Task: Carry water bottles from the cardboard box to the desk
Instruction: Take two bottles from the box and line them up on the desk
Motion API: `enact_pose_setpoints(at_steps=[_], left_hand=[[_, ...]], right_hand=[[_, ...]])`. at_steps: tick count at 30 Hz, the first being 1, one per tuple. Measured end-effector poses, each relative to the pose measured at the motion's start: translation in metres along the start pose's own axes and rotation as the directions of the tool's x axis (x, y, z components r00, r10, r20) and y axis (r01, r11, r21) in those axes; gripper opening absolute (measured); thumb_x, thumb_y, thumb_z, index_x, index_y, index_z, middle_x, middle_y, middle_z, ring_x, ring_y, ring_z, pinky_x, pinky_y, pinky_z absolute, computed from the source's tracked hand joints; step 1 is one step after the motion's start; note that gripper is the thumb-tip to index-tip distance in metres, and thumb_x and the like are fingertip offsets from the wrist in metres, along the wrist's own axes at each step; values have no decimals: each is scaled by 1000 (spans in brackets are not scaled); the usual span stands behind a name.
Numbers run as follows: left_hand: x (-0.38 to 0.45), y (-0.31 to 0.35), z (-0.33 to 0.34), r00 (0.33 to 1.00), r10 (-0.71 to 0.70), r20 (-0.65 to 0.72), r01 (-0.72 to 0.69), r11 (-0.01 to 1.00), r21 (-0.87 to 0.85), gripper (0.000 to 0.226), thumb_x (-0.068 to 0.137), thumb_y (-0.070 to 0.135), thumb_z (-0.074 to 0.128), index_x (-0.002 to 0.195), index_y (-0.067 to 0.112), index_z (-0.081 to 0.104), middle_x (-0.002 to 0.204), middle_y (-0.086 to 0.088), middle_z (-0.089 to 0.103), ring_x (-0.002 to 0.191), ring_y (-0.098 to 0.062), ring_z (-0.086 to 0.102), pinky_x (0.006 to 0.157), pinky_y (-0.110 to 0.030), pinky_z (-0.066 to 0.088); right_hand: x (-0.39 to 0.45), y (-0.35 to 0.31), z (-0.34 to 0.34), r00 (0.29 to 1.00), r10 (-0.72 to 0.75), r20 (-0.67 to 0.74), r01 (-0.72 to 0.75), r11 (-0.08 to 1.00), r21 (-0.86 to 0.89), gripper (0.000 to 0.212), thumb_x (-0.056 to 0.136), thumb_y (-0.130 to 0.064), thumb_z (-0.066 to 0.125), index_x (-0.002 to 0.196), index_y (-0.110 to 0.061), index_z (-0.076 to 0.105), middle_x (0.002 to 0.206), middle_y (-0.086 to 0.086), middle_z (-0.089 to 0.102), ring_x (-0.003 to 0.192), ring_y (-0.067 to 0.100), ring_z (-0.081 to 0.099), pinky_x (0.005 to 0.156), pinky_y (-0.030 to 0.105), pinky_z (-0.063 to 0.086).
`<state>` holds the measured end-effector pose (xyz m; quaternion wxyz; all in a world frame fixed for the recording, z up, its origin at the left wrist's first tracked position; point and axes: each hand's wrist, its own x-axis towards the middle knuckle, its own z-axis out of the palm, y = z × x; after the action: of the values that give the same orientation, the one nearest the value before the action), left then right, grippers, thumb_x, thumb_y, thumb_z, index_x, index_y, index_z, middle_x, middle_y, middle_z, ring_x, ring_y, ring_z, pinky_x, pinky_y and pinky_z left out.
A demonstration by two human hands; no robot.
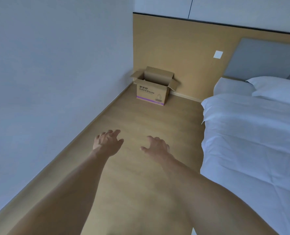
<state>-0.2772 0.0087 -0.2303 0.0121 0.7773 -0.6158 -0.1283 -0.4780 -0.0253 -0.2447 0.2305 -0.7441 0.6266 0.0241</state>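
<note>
1. There is one view, from a wide-angle camera worn on the person's head.
2. It looks forward and down along a strip of floor [141, 119] between a wall [47, 73] on the left and a bed [253, 133] on the right.
3. Both bare forearms reach out from the bottom edge, so the left hand [107, 143] and right hand [156, 146] lie nearest the lens.
4. The box [152, 92] stands well beyond them, in the far corner.
5. Straight edges bow toward the frame's borders.
</note>
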Motion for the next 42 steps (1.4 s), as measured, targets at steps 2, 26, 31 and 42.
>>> enact_pose_setpoints(at_steps=[2,26,31,42], left_hand=[[29,6,-5,1000,29,-1,-29,1000,2,51,102,50,42,150,32,38,146,-1,50,133,-27,47,109,-40,34],[445,-24,-86,963,264,59,-262,964,-36,48,102,47,39,148,30,40,141,-5,52,129,-29,49,107,-41,36],[508,-23,-85,961,269,65,-268,963,-28,48,102,47,40,146,30,42,139,-6,54,127,-29,50,104,-42,37],[705,9,-111,968,246,49,-248,967,57,43,103,39,37,144,27,44,135,-6,57,123,-29,52,102,-42,39]], right_hand=[[24,0,-9,1000,28,-7,-28,1000,-1,61,94,-58,51,146,-30,40,143,7,47,136,27,40,106,41,34],[366,-89,-119,954,278,-109,-276,961,32,64,93,-59,50,149,-33,35,146,3,45,139,25,39,106,43,37],[426,-85,-130,952,293,-87,-289,955,60,64,93,-59,49,150,-34,34,148,3,44,139,26,39,106,44,37],[630,-66,-189,965,251,-81,-234,956,177,64,91,-60,51,148,-37,36,149,1,46,137,27,43,106,44,40]])
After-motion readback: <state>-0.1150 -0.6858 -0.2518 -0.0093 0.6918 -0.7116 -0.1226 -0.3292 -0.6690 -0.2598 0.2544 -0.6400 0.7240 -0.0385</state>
